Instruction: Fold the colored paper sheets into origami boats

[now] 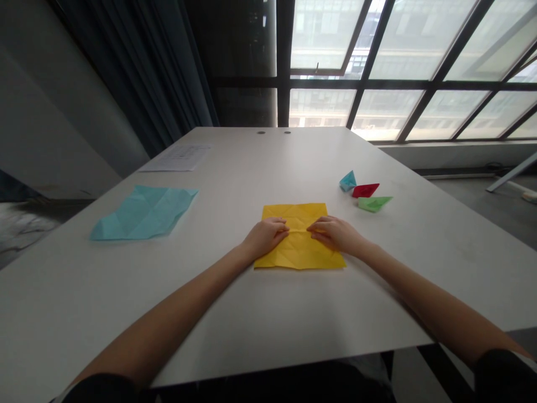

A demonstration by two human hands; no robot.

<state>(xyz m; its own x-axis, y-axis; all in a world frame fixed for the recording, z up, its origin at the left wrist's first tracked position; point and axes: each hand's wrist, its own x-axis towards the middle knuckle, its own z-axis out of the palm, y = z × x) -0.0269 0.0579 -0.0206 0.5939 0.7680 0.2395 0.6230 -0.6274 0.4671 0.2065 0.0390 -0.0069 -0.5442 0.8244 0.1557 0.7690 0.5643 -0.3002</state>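
A creased yellow sheet of paper (300,256) lies spread on the white table in front of me. A horizontal crease runs across its middle between my two hands. On the sheet's left side, my left hand (268,236) has its fingers drawn together on the paper at this crease. My right hand (333,232) mirrors it on the right side, thumb and fingers pinched at the same fold line. Parts of the sheet under both hands are hidden.
A light blue creased sheet (145,212) lies to the left, with a printed white page (178,158) beyond it. Small folded paper pieces in blue (348,181), red (366,190) and green (374,204) sit at the right. The white table's (251,319) near edge is close to me.
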